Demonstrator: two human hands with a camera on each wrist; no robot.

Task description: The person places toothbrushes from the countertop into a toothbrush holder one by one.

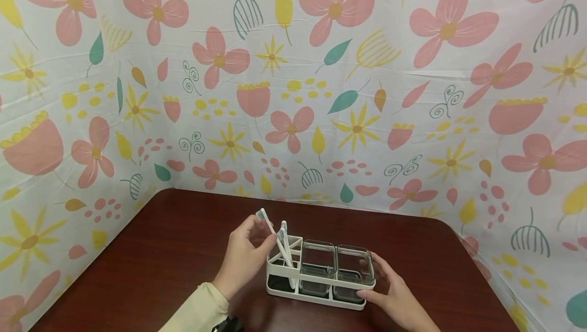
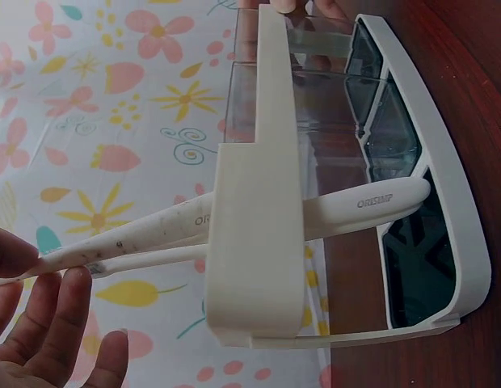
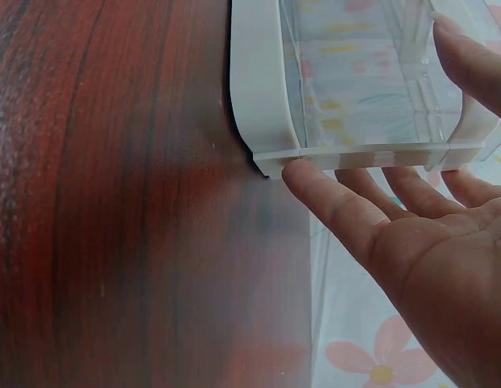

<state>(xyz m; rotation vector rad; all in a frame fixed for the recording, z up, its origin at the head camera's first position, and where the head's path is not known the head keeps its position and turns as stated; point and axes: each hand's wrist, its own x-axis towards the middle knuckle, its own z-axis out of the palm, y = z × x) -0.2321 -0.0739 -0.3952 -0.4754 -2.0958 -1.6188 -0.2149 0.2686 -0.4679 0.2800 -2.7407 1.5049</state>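
Observation:
A white toothbrush holder stands on the table, with a divided section at its left end. Two clear square cups, a middle one and a right one, sit in its other sections. My left hand pinches a white toothbrush near its head, above the divided section. Beside it, more toothbrushes lean in that section; in the left wrist view a handle passes down through the upper frame. My right hand grips the holder's right end, thumb in front, fingers behind.
The dark reddish wooden table has rounded far corners. A floral cloth hangs behind it and along both sides. A small black object shows below the left sleeve.

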